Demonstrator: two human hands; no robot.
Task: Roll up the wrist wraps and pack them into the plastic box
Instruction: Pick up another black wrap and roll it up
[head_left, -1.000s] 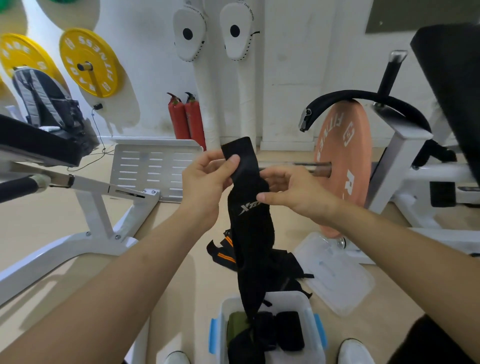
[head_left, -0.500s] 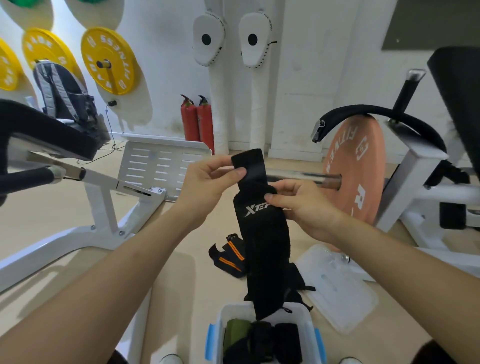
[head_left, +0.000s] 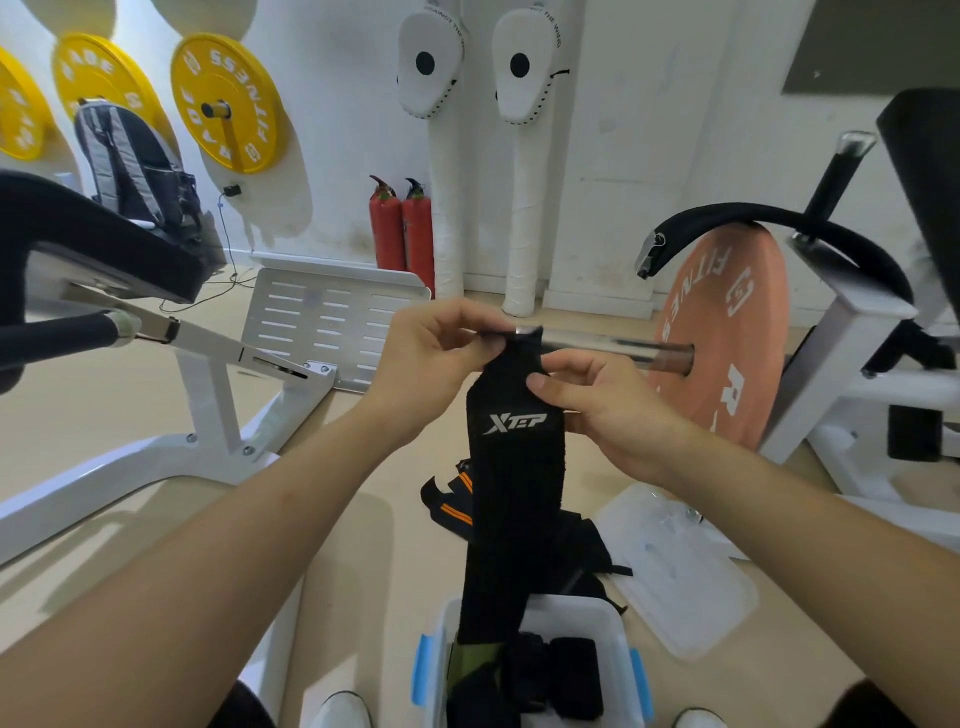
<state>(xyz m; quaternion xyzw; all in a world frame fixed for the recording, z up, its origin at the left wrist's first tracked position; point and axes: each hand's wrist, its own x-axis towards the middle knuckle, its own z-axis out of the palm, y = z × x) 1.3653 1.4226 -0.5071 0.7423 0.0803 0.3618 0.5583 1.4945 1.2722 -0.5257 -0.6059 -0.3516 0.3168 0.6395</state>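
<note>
Pinching the wrist wrap (head_left: 511, 467) in left hand (head_left: 431, 364) and right hand (head_left: 608, 410) fingers, we risk a crooked roll if its tail twists.

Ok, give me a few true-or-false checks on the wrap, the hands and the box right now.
1. The left hand and the right hand both pinch the black wrist wrap near its top end. True.
2. That wrap is fully rolled. False: it hangs unrolled, its lower end down at the plastic box.
3. The box is closed. False: it is open, and its lid lies on the floor beside it.
4. Rolled wraps sit in the box. True.
</note>
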